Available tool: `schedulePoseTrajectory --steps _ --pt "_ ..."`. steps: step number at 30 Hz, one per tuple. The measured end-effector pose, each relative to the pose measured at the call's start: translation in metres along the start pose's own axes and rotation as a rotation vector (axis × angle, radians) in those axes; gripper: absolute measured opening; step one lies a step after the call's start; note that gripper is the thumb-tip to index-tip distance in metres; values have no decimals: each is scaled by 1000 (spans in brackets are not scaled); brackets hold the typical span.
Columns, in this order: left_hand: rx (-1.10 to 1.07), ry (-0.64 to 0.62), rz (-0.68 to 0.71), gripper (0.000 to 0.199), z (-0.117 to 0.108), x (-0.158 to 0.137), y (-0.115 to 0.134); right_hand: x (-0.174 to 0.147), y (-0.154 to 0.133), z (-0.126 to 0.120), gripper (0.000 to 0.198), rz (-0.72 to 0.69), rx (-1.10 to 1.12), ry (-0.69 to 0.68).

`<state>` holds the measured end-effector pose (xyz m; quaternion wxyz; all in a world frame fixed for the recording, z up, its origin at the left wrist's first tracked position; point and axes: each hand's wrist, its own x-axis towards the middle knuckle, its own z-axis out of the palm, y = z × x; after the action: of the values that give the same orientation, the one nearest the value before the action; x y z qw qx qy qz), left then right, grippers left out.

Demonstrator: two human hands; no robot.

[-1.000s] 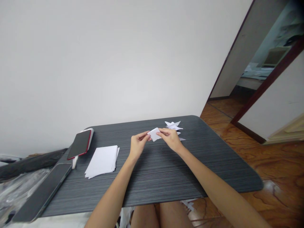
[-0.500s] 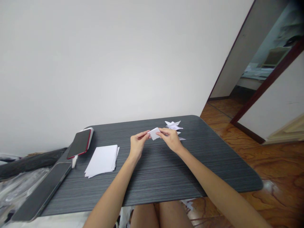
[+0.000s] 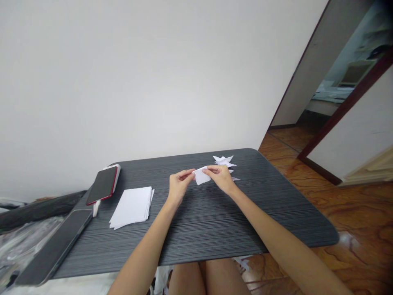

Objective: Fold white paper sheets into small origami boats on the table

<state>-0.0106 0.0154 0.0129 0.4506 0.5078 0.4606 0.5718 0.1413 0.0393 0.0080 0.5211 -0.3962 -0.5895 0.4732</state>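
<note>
The small white square of paper (image 3: 201, 178) is between my two hands, over the dark striped table (image 3: 196, 229). My left hand (image 3: 178, 187) pinches its left corner and my right hand (image 3: 223, 178) its right side, I think for a steady grip. Left of this paper lies a loose stack of white sheets (image 3: 132, 207); to its right are pointed white folded-paper shapes (image 3: 223, 161), perhaps set apart to leave room.

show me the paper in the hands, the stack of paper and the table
Held paper (image 3: 200, 177): head view, middle of its white face
Stack of paper (image 3: 132, 206): head view, middle of the top sheet
Table (image 3: 202, 229): head view, bare dark top between the forearms (image 3: 158, 231)
</note>
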Motion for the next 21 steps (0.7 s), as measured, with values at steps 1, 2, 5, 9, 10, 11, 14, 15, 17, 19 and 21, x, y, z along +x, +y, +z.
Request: schedulePoseTrajectory --steps 1,2,5,9,10,11,14,15,17,19,21 --pt "-5 1 -8 25 0 0 0 0 0 0 23 8 14 4" --pt "-12 3 -14 25 0 1 -1 0 0 0 23 16 26 8" --pt "-27 2 -20 24 -1 2 -2 0 0 1 22 39 65 15" --pt "-66 -29 -29 22 -2 3 -5 1 1 0 21 88 148 18" --pt "-77 -40 -35 22 -3 3 -6 2 2 -1 22 103 168 10" --pt "-84 -50 -40 21 -3 4 -6 2 3 -2 22 117 186 -2" --pt "-90 -81 -54 20 -4 4 -8 4 7 -4 24 133 213 -17" --pt "-94 -92 -60 20 -4 4 -8 4 8 -4 24 129 208 -4" --pt "-116 -108 -79 20 -3 4 -9 5 9 -4 23 113 179 36" --pt "-142 -109 -103 20 -3 4 -9 4 9 -4 23 99 140 57" --pt "-167 -86 -128 20 -3 4 -8 4 8 -4 24 114 111 5"
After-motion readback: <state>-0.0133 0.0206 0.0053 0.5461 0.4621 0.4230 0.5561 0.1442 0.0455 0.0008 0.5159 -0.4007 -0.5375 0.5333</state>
